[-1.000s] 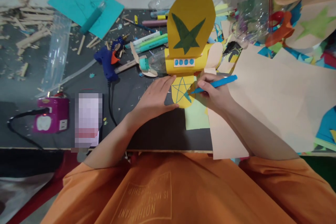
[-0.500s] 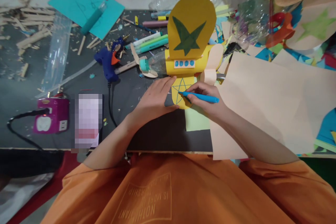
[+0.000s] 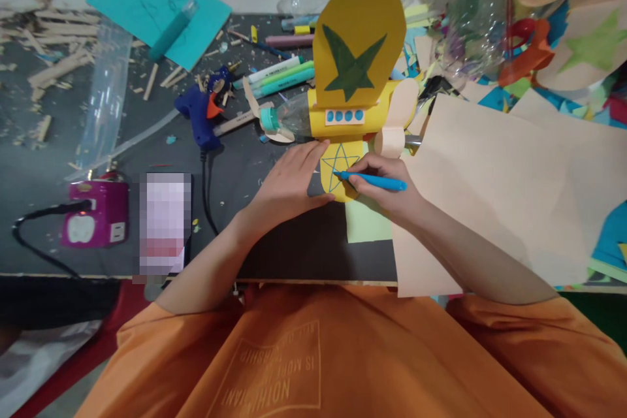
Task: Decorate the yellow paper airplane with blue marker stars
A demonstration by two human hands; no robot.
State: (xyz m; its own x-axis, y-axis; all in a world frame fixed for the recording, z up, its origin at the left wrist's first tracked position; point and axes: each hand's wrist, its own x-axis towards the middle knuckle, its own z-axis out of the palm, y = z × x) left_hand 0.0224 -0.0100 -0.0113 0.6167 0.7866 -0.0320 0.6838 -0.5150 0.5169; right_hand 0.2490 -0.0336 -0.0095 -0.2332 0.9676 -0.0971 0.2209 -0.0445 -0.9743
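My right hand (image 3: 385,181) is closed on a blue marker (image 3: 379,181), its tip on the lower yellow wing (image 3: 327,176), inside a star outline drawn in blue. My left hand (image 3: 289,181) lies with its fingers spread along the left edge of that wing, holding nothing. The wing joins a plane made from a plastic bottle (image 3: 294,116) wrapped in yellow paper, with a teal cap (image 3: 269,119) and pale propeller blades. Its upper wing (image 3: 360,13) bears a dark green star. A strip of blue dots (image 3: 345,117) runs along the body, and pale tail pieces (image 3: 401,104) stand at its right end.
A blue glue gun (image 3: 200,114) lies left of the plane, near several markers (image 3: 284,78). Further left are a purple power block (image 3: 95,214), a phone (image 3: 164,222) and wood scraps. Pale paper sheets (image 3: 494,189) cover the right side. Plastic bottles and orange-handled scissors (image 3: 531,55) lie behind.
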